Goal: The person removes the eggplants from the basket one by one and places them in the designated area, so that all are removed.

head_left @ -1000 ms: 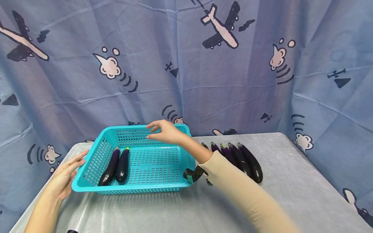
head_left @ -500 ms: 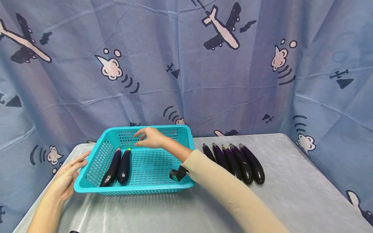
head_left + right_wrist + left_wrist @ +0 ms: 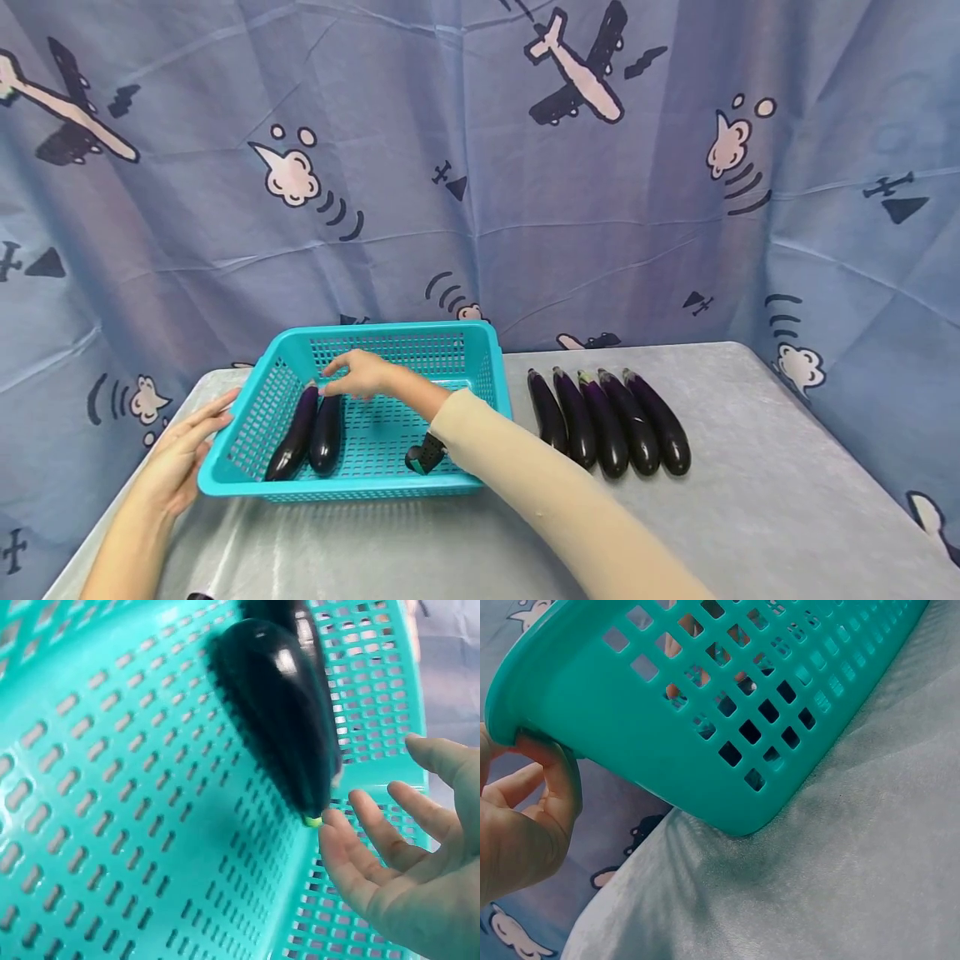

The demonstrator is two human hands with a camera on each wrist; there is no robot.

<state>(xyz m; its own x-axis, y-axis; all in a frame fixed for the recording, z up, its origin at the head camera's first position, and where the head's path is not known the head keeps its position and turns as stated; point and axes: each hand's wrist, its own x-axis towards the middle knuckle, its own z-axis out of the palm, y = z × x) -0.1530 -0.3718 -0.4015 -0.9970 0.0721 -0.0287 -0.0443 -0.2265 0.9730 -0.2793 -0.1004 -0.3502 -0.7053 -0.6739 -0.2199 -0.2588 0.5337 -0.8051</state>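
Two dark purple eggplants lie side by side at the left end of a turquoise plastic basket (image 3: 360, 483): a left one (image 3: 292, 433) and a right one (image 3: 326, 437) with a bit of green at its stem. My right hand (image 3: 362, 373) is inside the basket over their stem ends, fingers spread and holding nothing. In the right wrist view, the fingertips (image 3: 330, 829) come right beside the green stem end. My left hand (image 3: 176, 458) holds the basket's left rim, and the left wrist view has a finger (image 3: 559, 776) hooked under that rim.
Several more eggplants (image 3: 607, 425) lie in a row on the grey-covered table (image 3: 787, 500), right of the basket. A blue curtain (image 3: 510, 167) printed with airplanes hangs behind. A black device (image 3: 425, 454) is strapped at my right wrist.
My right hand has moved left and down inside the basket, to the stem ends of the two eggplants. The left hand stays at the rim.
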